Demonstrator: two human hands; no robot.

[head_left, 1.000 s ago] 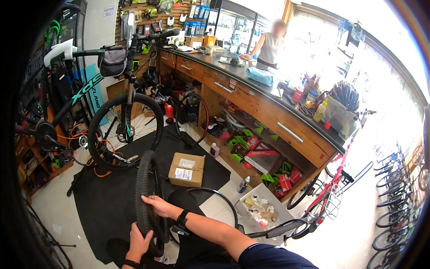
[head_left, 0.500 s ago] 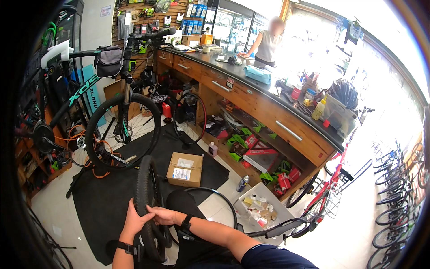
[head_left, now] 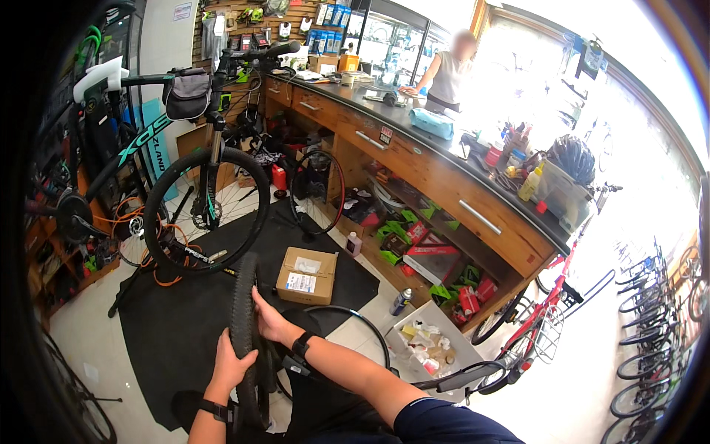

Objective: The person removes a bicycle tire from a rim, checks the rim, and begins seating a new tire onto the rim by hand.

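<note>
Black rubber comes nearest, at lower left of centre in the frame: the knobby tyre [head_left: 242, 311] stands almost upright, its tread turned to the viewer. The left hand [head_left: 231, 362] holds it low, with the thumb laid across the tread. The right hand [head_left: 272, 323] touches the other side, a little higher, with its fingers pointing up; how firmly it grips, I cannot tell. The lower end of the tyre is lost in darkness near the bottom edge, so its support is not clear.

In my judgement, the main danger is a slip. If the left thumb loses the tread while the right hand only leans on the side, the tyre could roll or tip. A fingertip could also be pinched, if somebody pushes too suddenly.

Just beyond, on the black mat [head_left: 163, 340], the cardboard box [head_left: 307, 275] sits near the top of the tyre; a fall toward the right could knock it. At lower centre, a thin black hoop [head_left: 376, 331] seems to lie on the floor [head_left: 355, 342], where a careless step could catch it. Farther right, the spray can [head_left: 401, 301] stands near the grey bin [head_left: 464, 355] and could topple if the hoop is dragged.

Farther, at left, the bicycle's front wheel [head_left: 201, 214] could be scraped by a wide swing. The surface [head_left: 510, 198] at upper right seems safely apart.
</note>
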